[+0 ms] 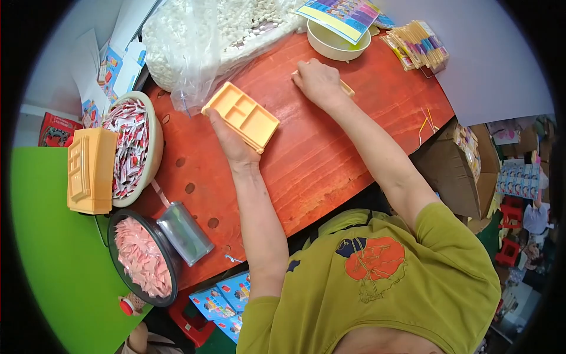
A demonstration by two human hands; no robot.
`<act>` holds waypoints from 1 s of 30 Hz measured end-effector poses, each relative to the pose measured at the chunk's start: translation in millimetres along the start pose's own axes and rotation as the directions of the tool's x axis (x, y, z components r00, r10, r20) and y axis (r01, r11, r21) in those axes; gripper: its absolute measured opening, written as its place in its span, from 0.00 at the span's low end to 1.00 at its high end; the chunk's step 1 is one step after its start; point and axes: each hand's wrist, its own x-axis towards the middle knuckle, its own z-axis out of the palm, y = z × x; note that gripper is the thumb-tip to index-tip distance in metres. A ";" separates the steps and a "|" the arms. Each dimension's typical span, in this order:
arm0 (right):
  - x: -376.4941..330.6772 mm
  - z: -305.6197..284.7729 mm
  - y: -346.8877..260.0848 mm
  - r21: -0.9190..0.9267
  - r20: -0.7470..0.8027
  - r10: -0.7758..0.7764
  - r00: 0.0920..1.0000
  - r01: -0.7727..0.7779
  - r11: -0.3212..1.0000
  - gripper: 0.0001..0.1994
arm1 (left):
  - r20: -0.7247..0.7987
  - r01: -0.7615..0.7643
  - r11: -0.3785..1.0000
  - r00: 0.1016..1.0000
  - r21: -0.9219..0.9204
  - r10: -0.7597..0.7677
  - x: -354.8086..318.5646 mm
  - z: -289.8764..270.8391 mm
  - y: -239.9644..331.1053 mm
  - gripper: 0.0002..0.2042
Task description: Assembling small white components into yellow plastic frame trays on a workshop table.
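Note:
My left hand [234,141] grips a pale orange plastic tray [258,123] by its lower left side, thumb along the edge. The tray is tilted over the table, its several shallow compartments facing up and holding nothing. Farther right, my right hand [318,81] is closed over a narrow light orange piece [348,88] at the tabletop. Only the ends of that piece stick out from under the hand, so its full shape is hidden.
On the red wooden table [306,171] lies a clear bag of small white pieces [259,26]. A white bowl [336,48] stands behind my right hand, near bundled packs [418,44]. At left are a basin of sachets [152,141], a black bowl [170,265], stacked trays [100,171] and a clear container [186,233].

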 end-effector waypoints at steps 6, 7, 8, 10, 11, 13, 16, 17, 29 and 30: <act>-34.2 -4.4 -11.7 -0.035 0.020 -0.486 0.874 0.487 0.873 0.08 | -0.107 -0.178 0.983 0.979 -0.052 0.172 7.5 -21.9 17.6 0.38; -39.1 -8.9 -8.3 -0.073 0.042 -0.583 0.811 0.585 0.808 0.08 | -0.143 -0.231 0.972 0.964 -0.045 0.223 8.8 -25.5 19.4 0.38; -39.9 -8.2 -0.9 -0.184 0.015 -0.579 0.815 0.572 0.799 0.07 | -0.179 -0.230 0.973 0.958 -0.015 0.224 13.2 -26.8 18.7 0.37; -39.1 -15.7 9.1 -0.124 0.028 -0.506 0.862 0.505 0.854 0.07 | -0.155 -0.174 0.985 0.973 -0.006 0.171 9.7 -14.1 10.4 0.36; -39.0 -16.7 9.0 -0.062 0.039 -0.430 0.902 0.432 0.900 0.08 | -0.128 -0.122 0.992 0.984 0.008 0.122 8.0 -9.1 7.5 0.35; -39.1 -10.9 -1.3 -0.059 -0.014 -0.442 0.897 0.441 0.896 0.08 | -0.096 -0.115 0.993 0.989 -0.025 0.112 7.7 -5.1 -0.1 0.35; -32.7 7.5 -1.9 -0.150 -0.015 -0.515 0.857 0.507 0.849 0.08 | -0.001 -0.018 0.999 1.000 -0.050 0.018 3.2 2.7 -12.7 0.36; -27.1 9.1 6.1 -0.151 -0.014 -0.512 0.859 0.504 0.850 0.08 | 0.001 -0.015 0.999 1.000 -0.051 0.015 3.7 4.9 -14.8 0.36; -81.4 -30.8 -66.4 0.749 0.160 -0.282 0.946 0.069 0.658 0.10 | 0.016 0.025 0.999 1.000 -0.046 -0.024 -9.7 17.1 -24.0 0.33; -83.3 -32.7 -68.5 0.792 0.216 -0.220 0.951 -0.039 0.609 0.10 | 0.031 0.026 0.998 0.999 -0.052 -0.024 -9.0 16.5 -22.3 0.33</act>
